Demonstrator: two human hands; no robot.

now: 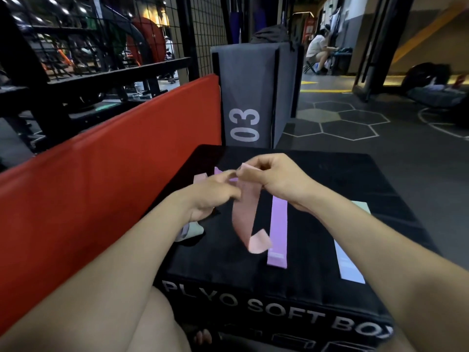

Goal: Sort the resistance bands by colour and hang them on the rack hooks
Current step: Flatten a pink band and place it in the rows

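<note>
My right hand (276,181) pinches the top of a pink resistance band (245,214), which hangs down over the black plyo soft box (317,189) with its lower end curled. My left hand (215,196) is beside it, fingers reaching toward the band's top; whether they touch it is blurred. A purple band (278,232) lies flat on the box, a pale blue band (349,265) lies to its right, and a pale green one (361,207) shows behind my right wrist. More bands, pink (200,177) and light ones (191,231), lie partly hidden under my left hand.
A red pad (114,179) runs along the left of the box. A grey box marked 03 (248,97) stands behind. A black wire rack (101,59) fills the back left. A person sits on a stool (318,50) at the far right. Dark floor stretches right.
</note>
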